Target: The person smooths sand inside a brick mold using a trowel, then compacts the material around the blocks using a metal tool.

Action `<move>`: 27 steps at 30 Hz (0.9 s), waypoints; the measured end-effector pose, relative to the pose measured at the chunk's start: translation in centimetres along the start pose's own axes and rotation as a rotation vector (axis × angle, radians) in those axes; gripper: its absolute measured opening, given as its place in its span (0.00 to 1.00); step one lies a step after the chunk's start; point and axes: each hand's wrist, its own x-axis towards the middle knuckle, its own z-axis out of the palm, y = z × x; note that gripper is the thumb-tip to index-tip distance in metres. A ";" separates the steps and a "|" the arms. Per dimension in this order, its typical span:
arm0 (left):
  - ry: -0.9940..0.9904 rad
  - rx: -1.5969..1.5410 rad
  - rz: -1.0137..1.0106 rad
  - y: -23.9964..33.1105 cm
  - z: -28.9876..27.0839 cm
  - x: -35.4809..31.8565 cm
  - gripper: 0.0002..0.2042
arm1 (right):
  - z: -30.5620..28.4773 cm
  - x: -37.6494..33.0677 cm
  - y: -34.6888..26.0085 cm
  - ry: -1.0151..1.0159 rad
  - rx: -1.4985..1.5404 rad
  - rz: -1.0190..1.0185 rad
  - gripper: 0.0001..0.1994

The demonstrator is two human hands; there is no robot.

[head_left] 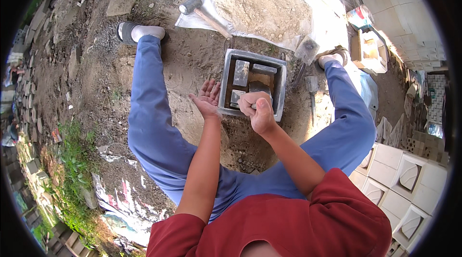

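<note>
A square grey mould box sits on the ground between my feet. Inside it are several grey blocks, one of them an upright rectangle at the far left and another along the far wall, with brown sandy material between them. My right hand is closed in a fist over the near right part of the box, thumb on top. Just beyond the fist shows a dark flat piece; whether it joins what I grip is hidden. Beside the box's left wall, my left hand is open, palm up, fingers spread, holding nothing.
Beyond the box, a white sheet bears a heap of sand. A hammer lies at its left edge. To the right are a flat-bladed trowel and a wooden box. Pale patterned blocks stand at lower right.
</note>
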 end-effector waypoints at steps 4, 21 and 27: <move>-0.035 -0.030 0.007 -0.3 -0.7 0.1 0.45 | 0.6 0.7 0.5 -0.133 -0.059 -0.144 0.37; -0.145 0.055 -0.011 0.0 -1.0 -0.2 0.45 | 1.1 0.4 -1.2 -0.106 -0.036 -0.012 0.39; -0.162 0.053 0.016 -0.1 -1.3 -0.1 0.44 | 1.9 -0.2 -0.1 -0.134 -0.072 -0.098 0.39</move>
